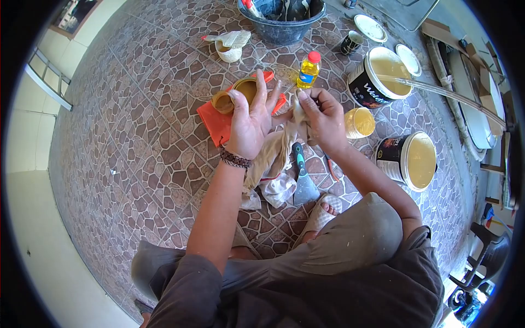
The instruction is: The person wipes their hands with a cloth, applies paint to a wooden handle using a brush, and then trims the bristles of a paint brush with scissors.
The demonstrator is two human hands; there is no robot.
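Note:
My left hand [250, 127] is palm up with its fingers spread, near a tin of brown paste [245, 86] on an orange sheet [210, 124]. One of its fingers points right, into a beige rag [299, 116]. Thumb and fingers of my right hand [325, 120] pinch that rag at the finger's tip. The rag's loose end hangs towards the floor, above a crumpled white cloth [278, 189]. Beside the cloth lies a scraper [306, 188] with a black and green handle. A red-handled tool [331, 168], partly hidden by my right forearm, is to its right.
Ahead stands a bottle of yellow liquid [308, 72]. To the right are a tub of cream paint [391, 68] with a stick across it, a second tub [420, 161] and a small yellow container [359, 123]. A dark basin [281, 34] and a white cup [228, 53] stand farther off.

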